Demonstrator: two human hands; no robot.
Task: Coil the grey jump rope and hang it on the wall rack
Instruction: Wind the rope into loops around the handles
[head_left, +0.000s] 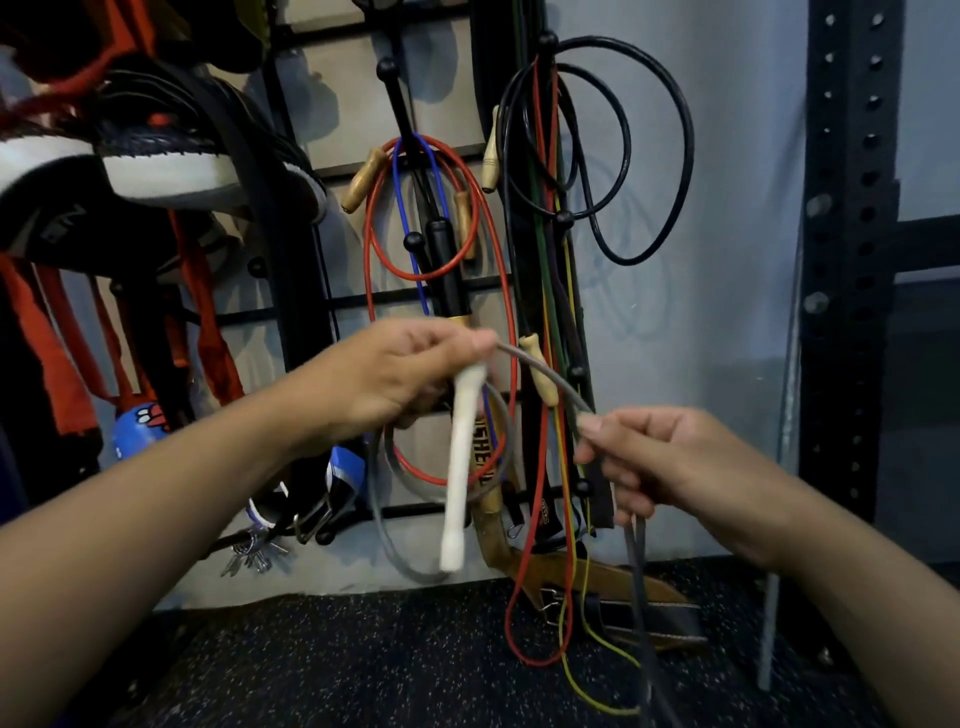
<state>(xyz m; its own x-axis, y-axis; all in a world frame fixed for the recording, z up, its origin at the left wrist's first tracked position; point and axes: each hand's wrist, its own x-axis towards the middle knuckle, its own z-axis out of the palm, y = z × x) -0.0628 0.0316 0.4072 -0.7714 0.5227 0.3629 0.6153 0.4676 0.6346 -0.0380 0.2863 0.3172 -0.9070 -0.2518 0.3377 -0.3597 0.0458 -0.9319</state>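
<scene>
Left hand (395, 374): clenching around the top of the white handle (461, 467) and a few loops of the grey rope (540, 370); the handle is hanging down from the fist, slightly tilted.
Right hand (670, 467): pinching the grey rope between thumb and fingers, with the rope running up and left to the left hand in a shallow arc and dropping down from the palm toward the floor (363, 665).
Grey rope: partly coiled (loops are dangling below the left hand, in front of the rack's lower part), not yet on any peg.
Rack (332, 301): standing on the wall straight ahead, already carrying a red rope (370, 249), a blue rope (397, 182) and a black rope (688, 130) near its right edge.
Upright (847, 260): a black perforated post is standing at the right.
</scene>
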